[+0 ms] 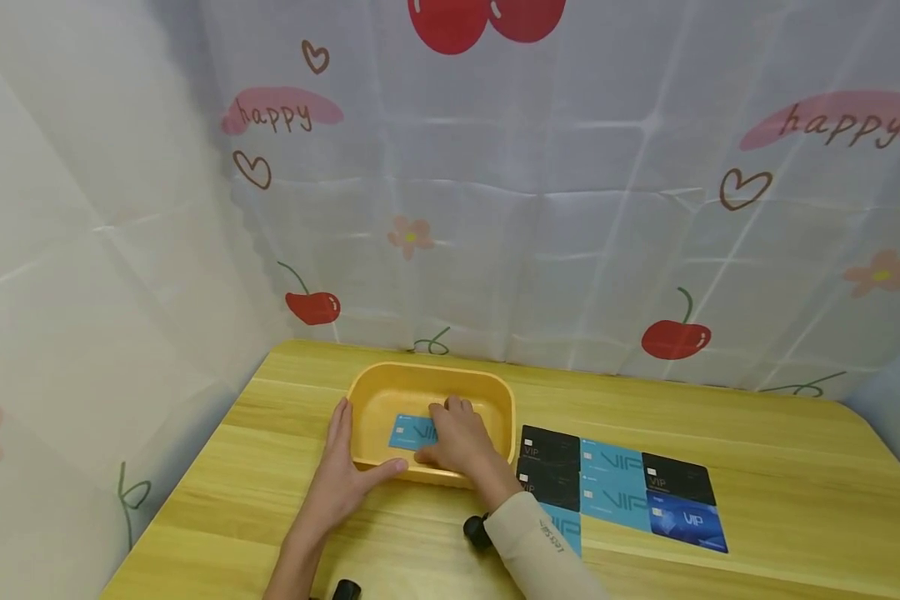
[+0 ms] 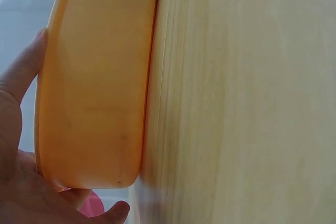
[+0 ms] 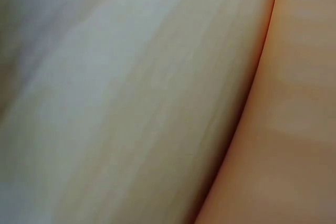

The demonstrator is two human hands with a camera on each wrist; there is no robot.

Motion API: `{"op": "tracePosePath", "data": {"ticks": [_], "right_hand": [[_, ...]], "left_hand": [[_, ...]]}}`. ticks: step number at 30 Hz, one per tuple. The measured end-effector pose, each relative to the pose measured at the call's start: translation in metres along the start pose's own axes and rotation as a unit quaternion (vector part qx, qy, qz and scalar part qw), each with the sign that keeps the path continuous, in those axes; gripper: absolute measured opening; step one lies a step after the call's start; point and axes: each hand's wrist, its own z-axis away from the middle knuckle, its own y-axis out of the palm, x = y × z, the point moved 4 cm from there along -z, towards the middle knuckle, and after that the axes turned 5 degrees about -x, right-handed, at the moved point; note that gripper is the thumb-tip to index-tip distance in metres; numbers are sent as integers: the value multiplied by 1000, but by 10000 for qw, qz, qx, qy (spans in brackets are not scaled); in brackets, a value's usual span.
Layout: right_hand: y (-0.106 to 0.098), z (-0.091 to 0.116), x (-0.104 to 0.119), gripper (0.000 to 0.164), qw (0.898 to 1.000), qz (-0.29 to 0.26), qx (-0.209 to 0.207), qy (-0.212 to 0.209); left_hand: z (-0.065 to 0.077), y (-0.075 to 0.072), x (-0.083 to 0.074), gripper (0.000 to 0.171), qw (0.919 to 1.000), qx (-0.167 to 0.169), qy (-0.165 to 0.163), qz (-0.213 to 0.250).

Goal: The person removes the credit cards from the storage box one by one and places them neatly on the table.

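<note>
A yellow plastic tub (image 1: 431, 367) stands on the table, with a light-blue VIP card (image 1: 407, 432) lying in it. My left hand (image 1: 337, 487) holds the tub's near left corner, thumb along the front rim and fingers against the left side. In the left wrist view, the tub's outer wall (image 2: 94, 87) shows beside that hand (image 2: 16, 166). My right hand (image 1: 461, 442) reaches over the front rim into the tub. Its thumb and fingers are at the card's right part, which they cover. The right wrist view shows only the tub's wall (image 3: 283, 129) and blurred wood.
Right of the tub, several VIP cards lie in touching rows: black cards (image 1: 551, 446), light-blue cards (image 1: 615, 500) and a dark-blue card (image 1: 687, 522). The right sleeve (image 1: 543, 550) partly covers the nearest ones. A printed curtain (image 1: 540, 250) hangs behind the wooden table (image 1: 810, 500).
</note>
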Motion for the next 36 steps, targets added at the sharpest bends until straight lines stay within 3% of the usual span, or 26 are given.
{"op": "tracePosePath", "data": {"ticks": [16, 26, 36], "right_hand": [[-5, 2, 4, 35, 9986, 430, -73, -305], [-2, 0, 3, 49, 9991, 386, 58, -174], [-4, 1, 3, 37, 9989, 363, -13, -302]], "left_hand": [[0, 0, -1, 123, 10000, -7, 4, -35], [-1, 0, 0, 122, 10000, -55, 28, -35], [0, 0, 0, 122, 9999, -86, 83, 9]]}}
